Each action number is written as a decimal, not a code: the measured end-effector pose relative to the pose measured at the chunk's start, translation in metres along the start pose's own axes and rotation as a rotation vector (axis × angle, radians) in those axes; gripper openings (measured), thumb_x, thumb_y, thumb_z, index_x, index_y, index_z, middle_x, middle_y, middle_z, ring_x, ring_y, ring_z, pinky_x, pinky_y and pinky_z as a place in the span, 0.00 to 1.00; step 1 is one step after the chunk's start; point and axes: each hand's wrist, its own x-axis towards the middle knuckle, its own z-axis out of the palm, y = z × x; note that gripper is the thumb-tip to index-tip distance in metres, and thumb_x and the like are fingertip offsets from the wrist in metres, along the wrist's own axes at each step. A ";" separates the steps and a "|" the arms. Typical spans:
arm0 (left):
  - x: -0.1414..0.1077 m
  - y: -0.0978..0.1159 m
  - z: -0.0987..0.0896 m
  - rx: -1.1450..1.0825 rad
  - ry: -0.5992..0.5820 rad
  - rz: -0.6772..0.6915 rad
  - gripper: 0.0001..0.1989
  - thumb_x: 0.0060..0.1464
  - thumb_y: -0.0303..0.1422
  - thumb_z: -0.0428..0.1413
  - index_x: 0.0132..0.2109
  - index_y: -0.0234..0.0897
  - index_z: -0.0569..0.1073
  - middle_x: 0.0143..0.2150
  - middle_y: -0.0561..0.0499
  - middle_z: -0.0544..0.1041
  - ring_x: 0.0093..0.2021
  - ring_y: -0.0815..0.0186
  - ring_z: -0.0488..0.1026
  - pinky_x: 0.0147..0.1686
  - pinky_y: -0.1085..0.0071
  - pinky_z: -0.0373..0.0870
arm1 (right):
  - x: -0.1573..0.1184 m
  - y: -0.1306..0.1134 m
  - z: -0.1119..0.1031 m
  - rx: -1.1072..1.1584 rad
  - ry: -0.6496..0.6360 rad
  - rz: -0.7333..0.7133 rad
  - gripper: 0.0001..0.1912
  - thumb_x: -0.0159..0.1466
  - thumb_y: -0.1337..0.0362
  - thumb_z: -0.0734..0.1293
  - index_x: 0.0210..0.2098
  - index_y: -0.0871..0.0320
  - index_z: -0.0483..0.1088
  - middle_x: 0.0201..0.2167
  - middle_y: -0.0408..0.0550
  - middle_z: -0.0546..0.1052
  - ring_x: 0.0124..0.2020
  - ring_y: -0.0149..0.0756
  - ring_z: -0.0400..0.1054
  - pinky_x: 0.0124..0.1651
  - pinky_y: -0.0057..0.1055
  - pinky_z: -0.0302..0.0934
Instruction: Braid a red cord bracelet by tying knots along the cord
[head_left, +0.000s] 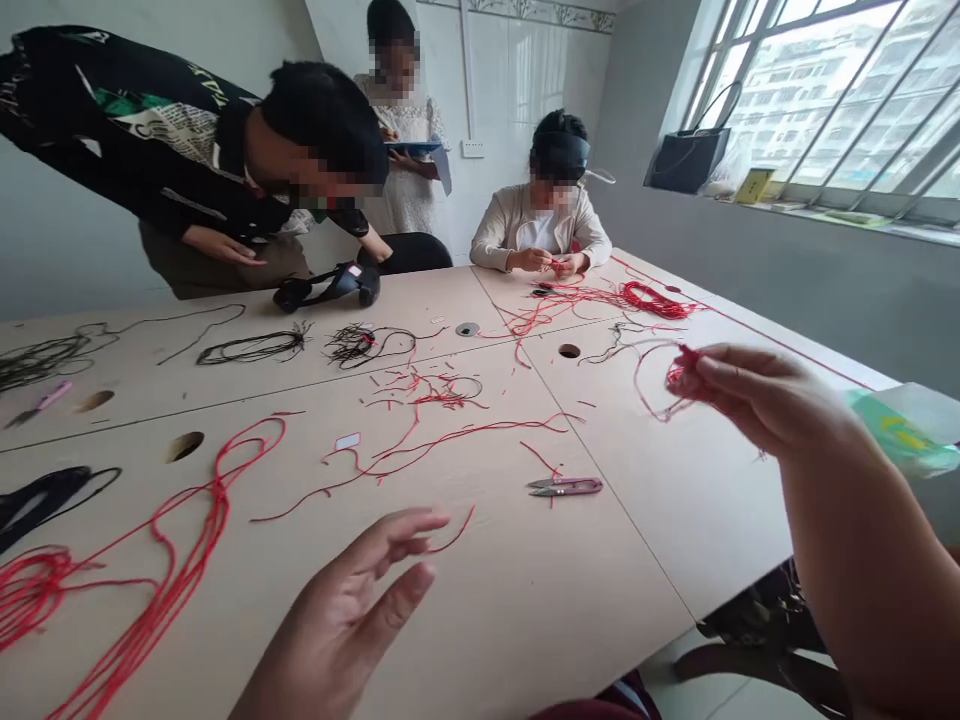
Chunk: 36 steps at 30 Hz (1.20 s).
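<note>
Over the right side of the table, my right hand [765,395] pinches a small bunch of knotted red cord [681,372] between thumb and fingers. Thin loops hang from it to the left. My left hand [356,600] is held above the near part of the table, thumb and fingers apart, with nothing in the grip. A short red cord piece [463,530] shows just beyond its fingertips; whether they touch I cannot tell. Purple-handled thread snips [566,487] lie on the table between my hands. Long red cords [202,510] stretch along the left.
Red cord scraps [427,388] and dark cord bundles [255,347] cover mid-table. A seated person [544,220] handles red cord opposite. Another person [180,140] leans over a black headset [330,287]; a third [401,130] stands behind. Table holes [185,446] and a plastic bag [904,430] flank the work.
</note>
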 end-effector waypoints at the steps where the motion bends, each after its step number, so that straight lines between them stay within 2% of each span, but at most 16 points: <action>1: -0.001 0.009 0.003 -0.001 -0.042 0.093 0.19 0.58 0.48 0.59 0.52 0.48 0.78 0.55 0.47 0.79 0.57 0.54 0.74 0.56 0.64 0.73 | -0.008 -0.006 0.016 0.063 -0.080 0.012 0.22 0.56 0.43 0.73 0.29 0.57 0.78 0.24 0.47 0.81 0.27 0.36 0.78 0.34 0.32 0.74; 3: -0.001 0.027 0.008 0.011 -0.151 0.325 0.20 0.60 0.42 0.59 0.59 0.50 0.74 0.62 0.48 0.74 0.65 0.55 0.67 0.62 0.64 0.66 | -0.025 -0.019 0.047 0.195 -0.277 0.038 0.20 0.55 0.45 0.75 0.27 0.58 0.78 0.22 0.46 0.80 0.25 0.35 0.76 0.31 0.31 0.73; 5: 0.000 0.042 0.012 0.013 -0.178 0.466 0.23 0.61 0.39 0.59 0.62 0.51 0.70 0.63 0.48 0.71 0.66 0.57 0.63 0.63 0.65 0.63 | -0.039 -0.032 0.072 0.473 -0.617 0.136 0.14 0.60 0.53 0.74 0.30 0.59 0.79 0.24 0.46 0.81 0.28 0.32 0.76 0.35 0.29 0.73; 6: 0.001 0.049 0.013 0.023 -0.193 0.476 0.20 0.61 0.38 0.59 0.59 0.48 0.72 0.60 0.48 0.74 0.63 0.58 0.66 0.61 0.67 0.63 | -0.043 -0.036 0.082 0.581 -0.715 0.194 0.12 0.62 0.56 0.74 0.32 0.59 0.79 0.26 0.45 0.81 0.29 0.31 0.76 0.37 0.28 0.72; 8: 0.001 0.058 0.013 -0.003 -0.255 0.413 0.09 0.65 0.39 0.56 0.47 0.42 0.77 0.45 0.50 0.79 0.48 0.64 0.74 0.50 0.72 0.69 | -0.049 -0.042 0.096 0.730 -0.832 0.280 0.09 0.63 0.59 0.74 0.35 0.59 0.79 0.28 0.45 0.81 0.31 0.29 0.75 0.40 0.27 0.71; 9: 0.000 0.060 0.013 -0.031 -0.289 0.363 0.10 0.66 0.39 0.54 0.41 0.40 0.77 0.39 0.51 0.78 0.42 0.66 0.74 0.45 0.73 0.69 | -0.050 -0.043 0.100 0.769 -0.856 0.298 0.08 0.63 0.59 0.74 0.36 0.59 0.79 0.29 0.44 0.81 0.32 0.29 0.75 0.40 0.27 0.71; 11: -0.002 0.061 0.010 -0.121 -0.327 0.269 0.15 0.67 0.40 0.52 0.36 0.38 0.75 0.32 0.53 0.76 0.35 0.68 0.72 0.40 0.73 0.68 | -0.050 -0.043 0.105 0.795 -0.886 0.296 0.09 0.64 0.59 0.73 0.37 0.59 0.79 0.30 0.45 0.81 0.34 0.28 0.75 0.41 0.26 0.70; 14: -0.004 0.057 0.005 -0.307 -0.354 0.178 0.15 0.66 0.41 0.53 0.35 0.37 0.75 0.31 0.53 0.76 0.35 0.68 0.72 0.40 0.73 0.67 | -0.048 -0.042 0.107 0.799 -0.890 0.315 0.09 0.66 0.59 0.72 0.37 0.59 0.80 0.30 0.46 0.81 0.34 0.28 0.75 0.41 0.24 0.70; 18: -0.004 0.051 0.001 -0.554 -0.448 0.063 0.15 0.65 0.42 0.55 0.33 0.37 0.73 0.27 0.53 0.77 0.35 0.67 0.75 0.41 0.71 0.69 | -0.044 -0.043 0.109 0.799 -0.925 0.350 0.06 0.63 0.61 0.74 0.35 0.59 0.79 0.30 0.45 0.81 0.34 0.27 0.76 0.40 0.22 0.69; 21: -0.003 0.050 0.001 -0.671 -0.472 0.011 0.15 0.65 0.40 0.56 0.32 0.36 0.73 0.24 0.54 0.77 0.32 0.67 0.76 0.42 0.71 0.70 | -0.042 -0.044 0.111 0.740 -0.918 0.285 0.06 0.62 0.62 0.75 0.33 0.59 0.79 0.30 0.45 0.80 0.33 0.26 0.73 0.39 0.21 0.67; 25: -0.002 0.050 0.000 -0.708 -0.457 -0.020 0.15 0.62 0.40 0.59 0.30 0.35 0.74 0.22 0.53 0.77 0.30 0.68 0.76 0.39 0.72 0.71 | -0.039 -0.043 0.109 0.633 -0.909 0.125 0.04 0.62 0.65 0.73 0.31 0.59 0.79 0.30 0.45 0.78 0.32 0.27 0.69 0.37 0.23 0.65; 28: -0.002 0.050 -0.001 -0.683 -0.464 -0.025 0.16 0.61 0.40 0.60 0.30 0.34 0.74 0.21 0.53 0.76 0.30 0.68 0.76 0.38 0.73 0.71 | -0.037 -0.044 0.105 0.504 -0.936 0.060 0.05 0.62 0.66 0.71 0.31 0.60 0.79 0.29 0.45 0.77 0.31 0.29 0.69 0.35 0.26 0.65; 32: -0.002 0.049 -0.002 -0.703 -0.457 -0.058 0.16 0.60 0.42 0.61 0.30 0.35 0.72 0.17 0.57 0.67 0.23 0.71 0.69 0.32 0.74 0.70 | -0.034 -0.048 0.104 0.403 -0.994 0.097 0.06 0.62 0.65 0.70 0.30 0.60 0.77 0.27 0.47 0.78 0.28 0.29 0.68 0.30 0.25 0.62; 36: -0.002 0.048 -0.007 -0.737 -0.446 -0.078 0.15 0.60 0.40 0.61 0.29 0.36 0.70 0.15 0.63 0.55 0.18 0.75 0.58 0.28 0.78 0.67 | -0.032 -0.050 0.106 0.473 -0.960 0.160 0.04 0.59 0.67 0.72 0.30 0.60 0.73 0.24 0.43 0.77 0.25 0.25 0.65 0.27 0.20 0.58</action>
